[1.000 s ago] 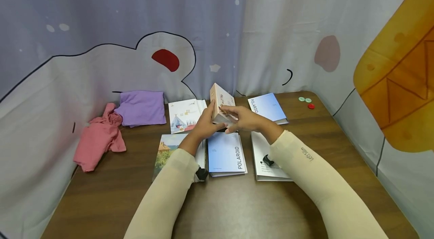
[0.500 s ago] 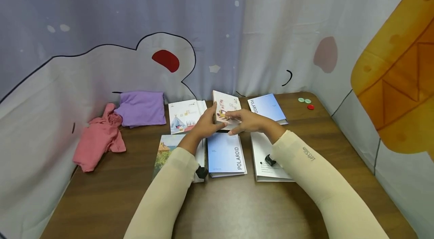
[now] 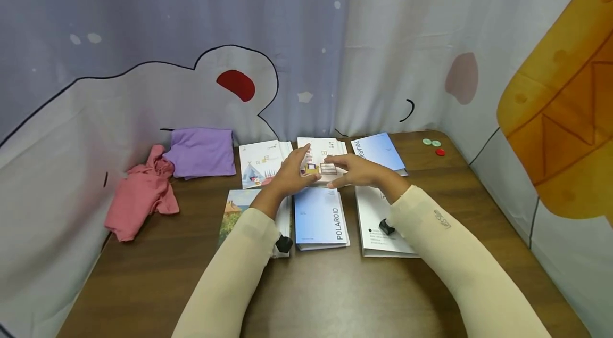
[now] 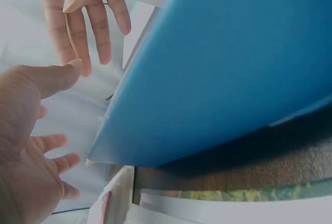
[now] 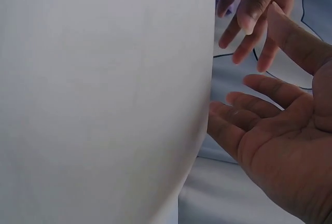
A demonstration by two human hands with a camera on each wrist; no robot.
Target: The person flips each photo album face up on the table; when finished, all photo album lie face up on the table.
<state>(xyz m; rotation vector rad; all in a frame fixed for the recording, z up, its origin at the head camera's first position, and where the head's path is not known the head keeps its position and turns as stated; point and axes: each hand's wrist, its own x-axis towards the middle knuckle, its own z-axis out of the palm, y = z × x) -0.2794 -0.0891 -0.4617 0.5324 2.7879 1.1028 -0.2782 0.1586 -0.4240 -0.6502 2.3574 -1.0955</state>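
A small illustrated booklet is laid flat in the far row of the wooden table, between the tent-cover booklet and the far Polaroid booklet, its near edge hidden by the hands. It is flanked by the left hand and the right hand, both seen with fingers spread and gripping nothing. Whether either still touches it cannot be made out.
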